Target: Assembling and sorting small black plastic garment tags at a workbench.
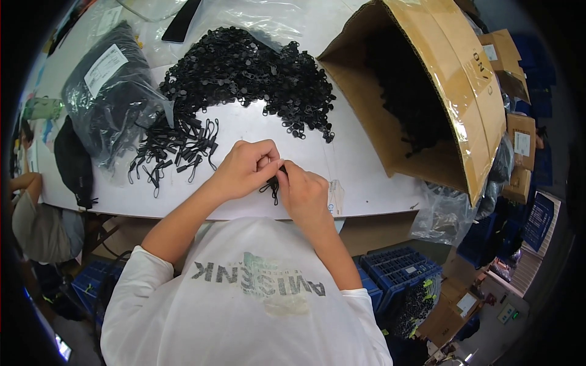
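My left hand (249, 166) and my right hand (303, 191) meet over the table's front edge, fingers closed in a pinch. Between them are small black cord pulls (273, 191), their loops hanging below the fingertips; fingers hide the exact grip. To the left of my left hand lies a loose heap of black cord pulls (177, 146) with thin loops. Beyond both hands spreads a large mound of small black plastic clips (244, 68) with rounded ends.
A plastic bag of black goods (110, 91) and a black pouch (73, 161) stand at the left. On the right, an open cardboard box (455, 79) lies tipped, black pieces inside. Blue crates (400, 271) stand below the table. Another person's arm (27, 183) shows far left.
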Demonstrator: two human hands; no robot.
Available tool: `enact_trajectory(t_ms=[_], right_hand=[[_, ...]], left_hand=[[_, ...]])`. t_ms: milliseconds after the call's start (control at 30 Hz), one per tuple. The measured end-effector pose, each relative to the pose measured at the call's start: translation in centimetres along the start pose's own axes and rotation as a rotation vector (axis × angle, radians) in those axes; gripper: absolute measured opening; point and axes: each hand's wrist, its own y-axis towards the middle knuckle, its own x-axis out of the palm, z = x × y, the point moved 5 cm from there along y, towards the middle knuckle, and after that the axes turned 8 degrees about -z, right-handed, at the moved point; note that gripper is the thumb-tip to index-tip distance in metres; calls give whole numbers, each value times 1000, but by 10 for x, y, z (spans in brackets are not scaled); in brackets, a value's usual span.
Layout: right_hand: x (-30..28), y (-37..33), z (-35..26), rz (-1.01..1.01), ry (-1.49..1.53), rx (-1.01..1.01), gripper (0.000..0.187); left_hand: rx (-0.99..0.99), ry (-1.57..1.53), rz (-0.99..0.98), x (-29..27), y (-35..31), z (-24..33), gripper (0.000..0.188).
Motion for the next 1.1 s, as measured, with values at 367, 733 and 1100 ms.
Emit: enact_trajectory(t_ms=[367, 733, 1100], right_hand=[[1, 5, -1, 14, -65, -117, 18], [1, 0, -4, -192, -169, 8, 18], [-2, -6, -10, -318, -153, 49, 6]], left_hand=[[72, 93, 125, -13, -8, -6, 17], [107, 208, -14, -8, -7, 8, 12], [14, 317, 40, 6, -14, 18, 10]])
